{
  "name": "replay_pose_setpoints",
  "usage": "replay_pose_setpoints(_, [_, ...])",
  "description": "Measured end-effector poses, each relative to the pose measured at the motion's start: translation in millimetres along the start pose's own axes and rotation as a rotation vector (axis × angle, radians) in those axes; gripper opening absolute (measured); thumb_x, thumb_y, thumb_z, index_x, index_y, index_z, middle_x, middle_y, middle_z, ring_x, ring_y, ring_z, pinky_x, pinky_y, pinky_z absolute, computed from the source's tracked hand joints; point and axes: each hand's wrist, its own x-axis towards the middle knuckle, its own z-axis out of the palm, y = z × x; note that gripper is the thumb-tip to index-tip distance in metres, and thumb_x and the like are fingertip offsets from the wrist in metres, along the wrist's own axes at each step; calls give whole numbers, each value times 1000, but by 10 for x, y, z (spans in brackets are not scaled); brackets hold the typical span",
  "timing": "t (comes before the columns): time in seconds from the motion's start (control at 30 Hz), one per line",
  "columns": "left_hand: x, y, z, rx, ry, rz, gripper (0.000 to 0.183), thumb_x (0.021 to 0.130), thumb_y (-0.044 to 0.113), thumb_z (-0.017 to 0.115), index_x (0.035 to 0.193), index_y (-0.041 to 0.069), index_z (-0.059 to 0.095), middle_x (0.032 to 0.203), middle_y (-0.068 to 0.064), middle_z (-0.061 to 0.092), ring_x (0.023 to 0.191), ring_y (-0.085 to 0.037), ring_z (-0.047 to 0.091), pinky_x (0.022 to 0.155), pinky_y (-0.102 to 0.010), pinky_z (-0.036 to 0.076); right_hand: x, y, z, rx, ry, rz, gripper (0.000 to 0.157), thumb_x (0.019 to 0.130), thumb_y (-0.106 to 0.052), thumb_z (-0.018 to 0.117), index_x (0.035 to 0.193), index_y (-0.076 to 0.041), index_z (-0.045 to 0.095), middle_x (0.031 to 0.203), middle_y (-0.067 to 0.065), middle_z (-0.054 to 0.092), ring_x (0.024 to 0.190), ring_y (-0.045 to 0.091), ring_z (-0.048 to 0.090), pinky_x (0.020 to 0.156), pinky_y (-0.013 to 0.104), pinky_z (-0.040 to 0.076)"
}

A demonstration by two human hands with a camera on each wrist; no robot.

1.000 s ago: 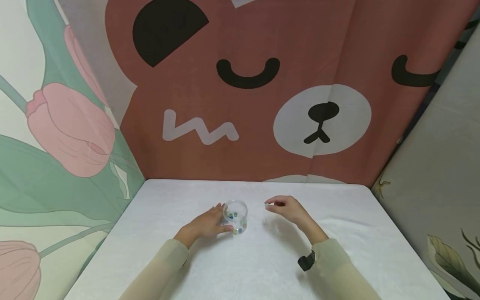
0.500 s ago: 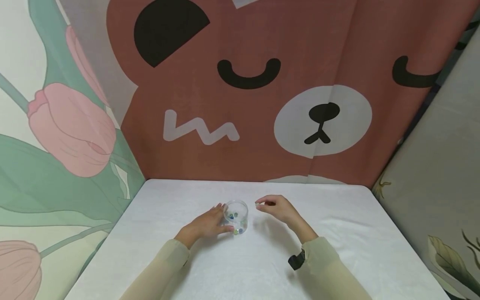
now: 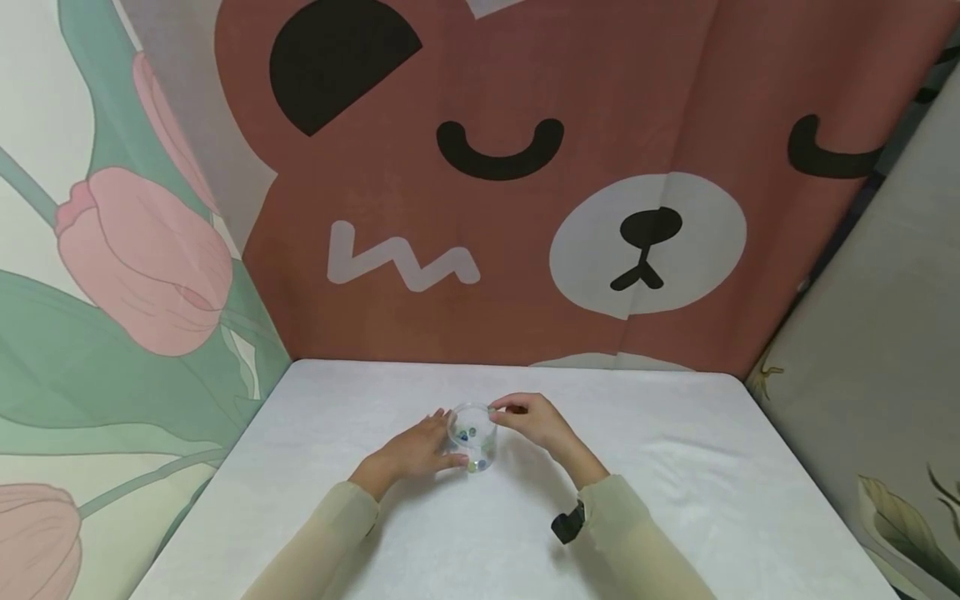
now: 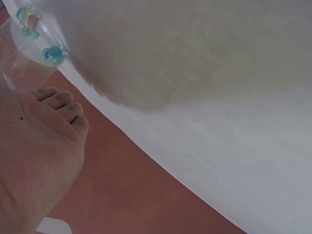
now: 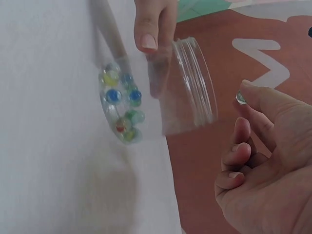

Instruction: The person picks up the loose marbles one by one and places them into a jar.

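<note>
A clear plastic jar [image 3: 486, 442] with a threaded, lidless mouth stands upright on the white table. Several coloured glass marbles [image 5: 113, 96] lie at its bottom. My left hand [image 3: 416, 447] holds the jar from the left side, thumb in front and fingers behind. My right hand [image 3: 537, 420] is at the right of the jar's rim. Between its thumb and index finger it pinches a clear greenish marble [image 5: 241, 98], just off the mouth in the right wrist view. Its other fingers are curled.
The white cloth-covered table [image 3: 675, 500] has slight wrinkles at the right. Behind it hangs a brown curtain [image 3: 510, 325] with a bear print. A flowered curtain [image 3: 150, 392] borders the left, and a pale one [image 3: 862, 333] the right.
My right hand has moved left with the pinched marble, from well right of the jar to its rim. The left hand and the jar have stayed in place.
</note>
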Motion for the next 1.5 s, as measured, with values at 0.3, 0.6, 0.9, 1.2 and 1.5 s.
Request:
replay_pose_setpoints(0.3, [-11,14,12,35,-8,-2,101,92,70,56,160,2,24,165,-19,24,155,-34,19,123,-52,24,17,15,147,16,-31,-39,21,90,-25,79,107,-13,79,86,-1,64,81,14,53,69,26,46])
replay_pose_setpoints(0.6, [0,-16,36,32,-5,-2,100,93,69,55,159,0,24,165,-20,24,154,-36,19,123,-52,24,46,6,211,-15,-44,-47,24,91,-27,78,112,-16,78,80,-2,58,77,14,50,66,27,42])
replay_pose_setpoints(0.9, [8,-40,26,55,0,6,100,93,69,55,159,0,24,165,-20,25,154,-36,20,123,-52,25,55,-22,216,-22,-43,-52,32,91,-24,77,122,-16,74,77,-1,53,71,14,46,59,26,38])
replay_pose_setpoints(1.2, [-2,-22,-32,37,-5,7,100,92,68,57,159,1,25,165,-20,26,154,-36,20,122,-55,24,49,-57,197,-33,-39,-30,31,92,-26,76,122,-16,74,80,0,55,75,15,48,63,27,40])
replay_pose_setpoints(1.5, [-10,-46,-106,28,-11,8,96,91,65,62,159,5,31,164,-18,30,154,-36,20,123,-54,22,-5,-55,51,-31,16,0,20,95,-25,73,112,-15,78,91,-2,67,80,13,56,69,30,51])
